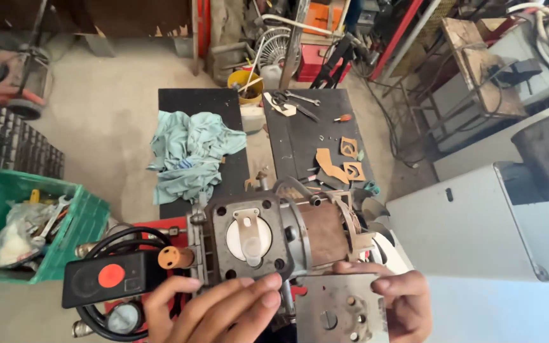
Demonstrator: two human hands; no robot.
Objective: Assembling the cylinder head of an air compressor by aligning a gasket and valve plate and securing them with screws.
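A cluttered workshop with a concrete floor (pixel 109 108) lies below. The right hand (pixel 401 302) grips a square metal plate (pixel 341 311) with holes, low in view; the left hand (pixel 223 311), fingers spread, rests just beside it — both right under the compressor pump (pixel 268 235). Beyond lie a teal rag (pixel 189 155) and a green crate (pixel 39 222).

Repair workshop, wrenches (pixel 300 97) on mats, parts crate (pixel 84 219), concrete floor (pixel 109 108)
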